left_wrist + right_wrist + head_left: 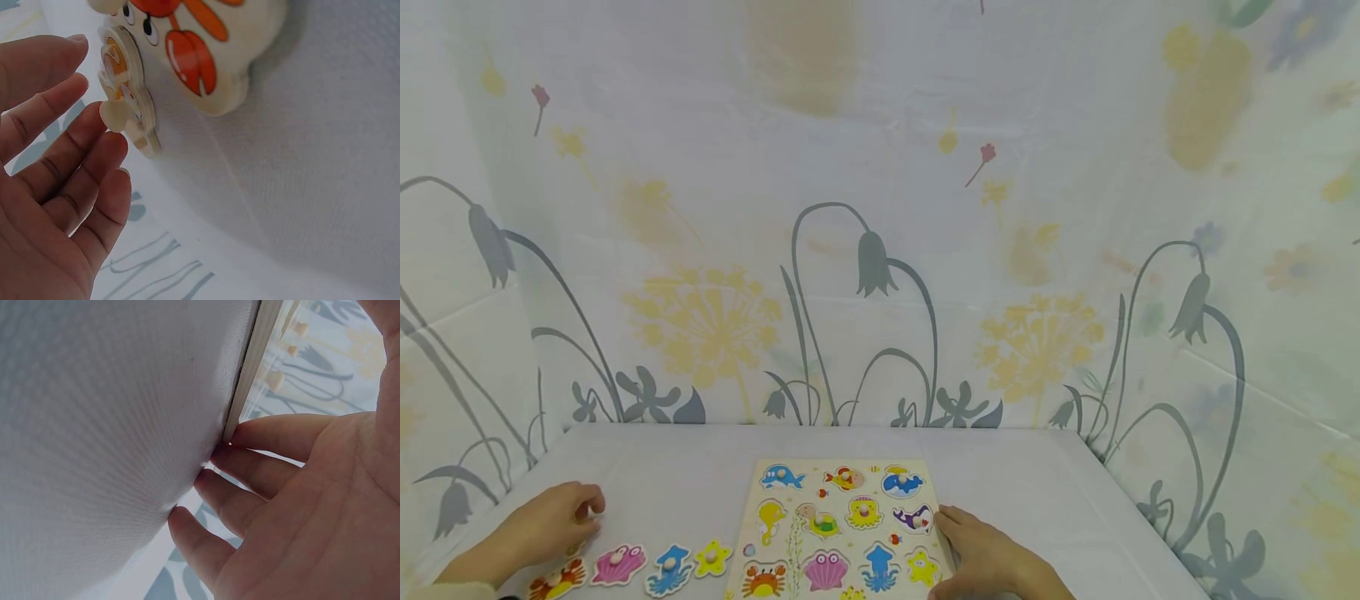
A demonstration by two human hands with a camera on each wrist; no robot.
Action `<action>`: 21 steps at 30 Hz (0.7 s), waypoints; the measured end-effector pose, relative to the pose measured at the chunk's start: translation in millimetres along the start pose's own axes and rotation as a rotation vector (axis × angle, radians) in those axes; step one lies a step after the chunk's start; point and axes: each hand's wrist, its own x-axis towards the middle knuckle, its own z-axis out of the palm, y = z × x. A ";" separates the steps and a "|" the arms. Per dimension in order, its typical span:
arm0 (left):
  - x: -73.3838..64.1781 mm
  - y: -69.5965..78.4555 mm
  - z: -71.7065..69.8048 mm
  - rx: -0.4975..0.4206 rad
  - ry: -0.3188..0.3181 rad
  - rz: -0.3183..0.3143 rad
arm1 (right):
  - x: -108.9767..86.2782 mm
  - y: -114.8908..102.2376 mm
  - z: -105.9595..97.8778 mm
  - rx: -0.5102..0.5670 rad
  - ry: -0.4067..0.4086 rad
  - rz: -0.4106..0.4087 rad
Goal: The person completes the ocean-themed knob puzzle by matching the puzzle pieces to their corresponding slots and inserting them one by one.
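Note:
A wooden puzzle board (795, 483) with sea-animal pictures lies in the middle of the table. My right hand (988, 552) rests at its right edge, fingertips against the side (250, 369) and the tabletop. My left hand (553, 523) is over the table's left part, fingers loosely bent. In the left wrist view its fingertips are right at the wooden knob of a small orange-and-white piece (128, 94), the thumb apart from them. That piece is mostly hidden by the hand in the head view. Beside it lies a loose crab piece (559, 580).
Right of the crab, a pink shell piece (618, 567), a blue squid piece (668, 572) and a yellow starfish piece (712, 559) lie in a row left of the board. Knobbed pieces such as a blue whale (892, 486) sit in the board. A flowered curtain (880, 333) hangs behind the table.

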 end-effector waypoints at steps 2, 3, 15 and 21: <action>-0.3 -1.8 1.2 -0.006 0.004 0.007 | 0.2 0.0 0.1 0.006 -0.001 0.005; -0.4 -2.7 1.9 -0.009 0.005 0.006 | 0.3 -0.1 0.2 0.006 -0.001 0.006; -3.7 -8.3 3.4 0.020 0.035 0.025 | 0.7 0.1 -0.1 0.000 -0.002 -0.008; -6.5 -12.1 4.2 0.023 0.041 0.024 | -0.1 0.5 -1.0 -0.003 -0.004 -0.018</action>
